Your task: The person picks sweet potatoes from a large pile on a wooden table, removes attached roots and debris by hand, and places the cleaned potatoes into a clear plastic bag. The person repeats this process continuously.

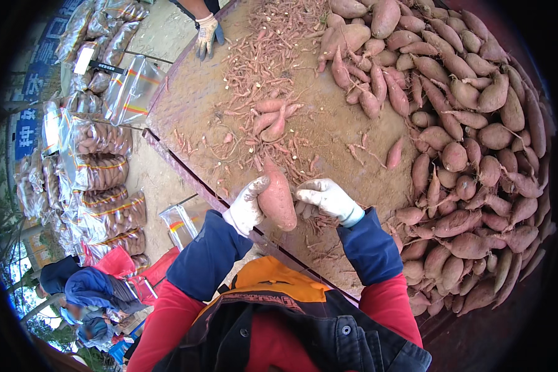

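Note:
A large reddish sweet potato (278, 200) is held over the near edge of the soil-covered surface, its narrow end pointing away from me. My left hand (247, 204), in a white work glove, grips it from the left side. On its other side, close by, is my right hand (328, 199), also gloved, with the fingers curled towards the root. Whether those fingers hold a small tool or touch the skin is hidden. Just beyond lie a few smaller sweet potatoes (273, 122) among a strip of thin root trimmings (260, 69).
A big heap of sweet potatoes (465, 162) covers the right side. At the far edge, another person's gloved hand (208, 36) rests on the surface. Filled clear bags (100, 172) are stacked at left, near flat plastic bags (132, 90). Several people (93, 293) are at lower left.

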{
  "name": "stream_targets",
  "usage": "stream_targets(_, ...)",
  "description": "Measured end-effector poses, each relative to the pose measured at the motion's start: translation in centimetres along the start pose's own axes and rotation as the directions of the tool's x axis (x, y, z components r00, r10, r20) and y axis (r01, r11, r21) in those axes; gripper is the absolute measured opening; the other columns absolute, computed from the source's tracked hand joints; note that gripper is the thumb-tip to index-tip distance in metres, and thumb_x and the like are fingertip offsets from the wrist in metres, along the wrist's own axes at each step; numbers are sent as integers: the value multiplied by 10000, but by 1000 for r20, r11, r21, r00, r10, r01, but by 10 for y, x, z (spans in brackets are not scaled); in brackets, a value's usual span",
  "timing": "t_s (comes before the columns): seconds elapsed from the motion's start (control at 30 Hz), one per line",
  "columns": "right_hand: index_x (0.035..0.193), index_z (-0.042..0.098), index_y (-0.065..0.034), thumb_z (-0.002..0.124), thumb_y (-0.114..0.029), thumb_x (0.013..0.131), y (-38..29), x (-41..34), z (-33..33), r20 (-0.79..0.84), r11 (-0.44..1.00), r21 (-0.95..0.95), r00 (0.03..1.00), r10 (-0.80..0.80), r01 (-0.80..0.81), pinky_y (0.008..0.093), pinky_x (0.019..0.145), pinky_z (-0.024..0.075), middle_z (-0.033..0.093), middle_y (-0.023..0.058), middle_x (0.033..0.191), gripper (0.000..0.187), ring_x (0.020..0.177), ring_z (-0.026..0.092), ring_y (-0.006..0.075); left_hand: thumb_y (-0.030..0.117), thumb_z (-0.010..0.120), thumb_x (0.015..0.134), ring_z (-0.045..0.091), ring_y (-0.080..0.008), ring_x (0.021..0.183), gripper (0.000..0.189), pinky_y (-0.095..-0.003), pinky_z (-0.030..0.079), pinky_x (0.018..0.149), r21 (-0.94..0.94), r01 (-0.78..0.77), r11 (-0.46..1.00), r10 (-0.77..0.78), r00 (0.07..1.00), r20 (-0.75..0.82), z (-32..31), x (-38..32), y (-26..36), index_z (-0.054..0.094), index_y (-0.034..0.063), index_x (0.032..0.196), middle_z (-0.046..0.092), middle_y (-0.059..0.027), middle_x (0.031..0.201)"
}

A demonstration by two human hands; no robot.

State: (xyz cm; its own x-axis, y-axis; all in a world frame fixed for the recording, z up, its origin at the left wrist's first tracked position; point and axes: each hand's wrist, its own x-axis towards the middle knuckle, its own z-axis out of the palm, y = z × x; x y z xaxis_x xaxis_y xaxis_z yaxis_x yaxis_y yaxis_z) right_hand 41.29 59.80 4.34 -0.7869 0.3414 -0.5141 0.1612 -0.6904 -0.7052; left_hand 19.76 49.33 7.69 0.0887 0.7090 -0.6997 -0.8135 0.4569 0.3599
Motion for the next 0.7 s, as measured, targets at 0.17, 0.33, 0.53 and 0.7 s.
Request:
stream_targets(0.17, 1260, 560, -27, 768, -263, 791, -57, 56, -118, -471, 468, -878, 367, -802, -104, 382, 898, 500, 620, 173, 1164, 565, 1010, 622, 317, 402, 635, 884, 568, -336, 1139, 595, -517, 419, 1046, -358, 103, 928, -116, 993, -14, -60, -7, -17, 463, 66, 1344, 572, -162, 1272)
stream_targets(0.33, 1383, 490, -195, 780, -367, 734, -83, 101, -197, -652, 355, -735, 459, -604, -578, 448, 953, 476, 489, 194, 1353, 731, 1163, 523, 371, 408, 642, 883, 544, -320, 1170, 602, -501, 413, 1048, -303, 93, 948, -115, 992, -57, -75, -19, -34, 466, 73, 1351, 565, -144, 1287)
stream_targets(0.53, 1434, 368, -25, 634, -159, 836, -66, 81, -133, -344, 742, 399, 838, -424, 539, 405, 1040, 425, 508, 189, 1338, 668, 1210, 527, 289, 392, 595, 922, 543, -315, 1194, 590, -509, 441, 1014, -206, 55, 977, -25, 989, 145, -23, -16, 5, 417, 68, 1382, 548, -153, 1302)
stream_targets(0.7, 914, 602, -56, 504, -419, 960, -41, 66, -32, -98, 596, 752, 943, -319, 280, 553, 957, 470, 615, 196, 1164, 379, 1054, 604, 380, 265, 475, 988, 572, -298, 1162, 415, -443, 511, 909, -145, -131, 981, 148, 983, 112, 10, -6, 17, 434, 74, 1354, 572, -144, 1250)
